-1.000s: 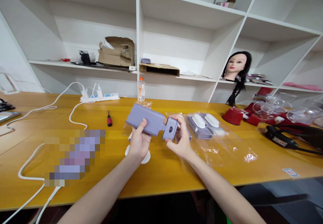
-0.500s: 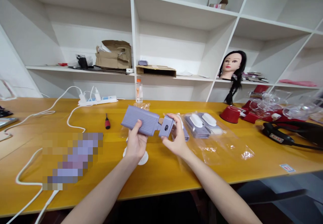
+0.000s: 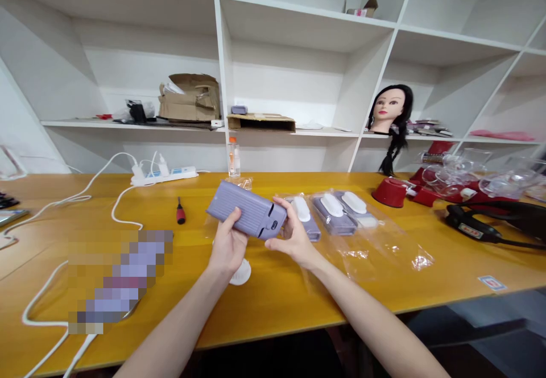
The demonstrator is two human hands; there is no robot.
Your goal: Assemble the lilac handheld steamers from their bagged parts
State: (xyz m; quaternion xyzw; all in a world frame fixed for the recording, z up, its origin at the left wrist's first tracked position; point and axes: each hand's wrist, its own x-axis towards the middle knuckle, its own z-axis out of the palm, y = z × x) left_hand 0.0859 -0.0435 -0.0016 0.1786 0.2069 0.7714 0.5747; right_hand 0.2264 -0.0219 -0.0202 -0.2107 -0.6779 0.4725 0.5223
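My left hand [image 3: 228, 247] is closed around the lower edge of a purple ribbed case [image 3: 243, 207], thumb on its upper face. At its right end sits a matching purple end piece [image 3: 277, 219] with a dark oval window, gripped between the thumb and fingers of my right hand [image 3: 298, 241]. Dark gaps show along the seam; whether the two parts fully join I cannot tell. Both are held tilted above the table. Below my left hand a round white disc [image 3: 241, 273] lies on the wood, partly hidden.
Several purple units with white oval pieces [image 3: 331, 205] lie in clear plastic bags to the right. A red-handled screwdriver [image 3: 181, 213], a power strip [image 3: 166, 175] and white cables are on the left. A clear bottle [image 3: 234, 159] stands behind. Red bases [image 3: 389, 192] are at far right.
My right hand has brought the end piece leftward against the case, closing the wide gap between them. My left hand keeps its grip. The camera view has shifted slightly.
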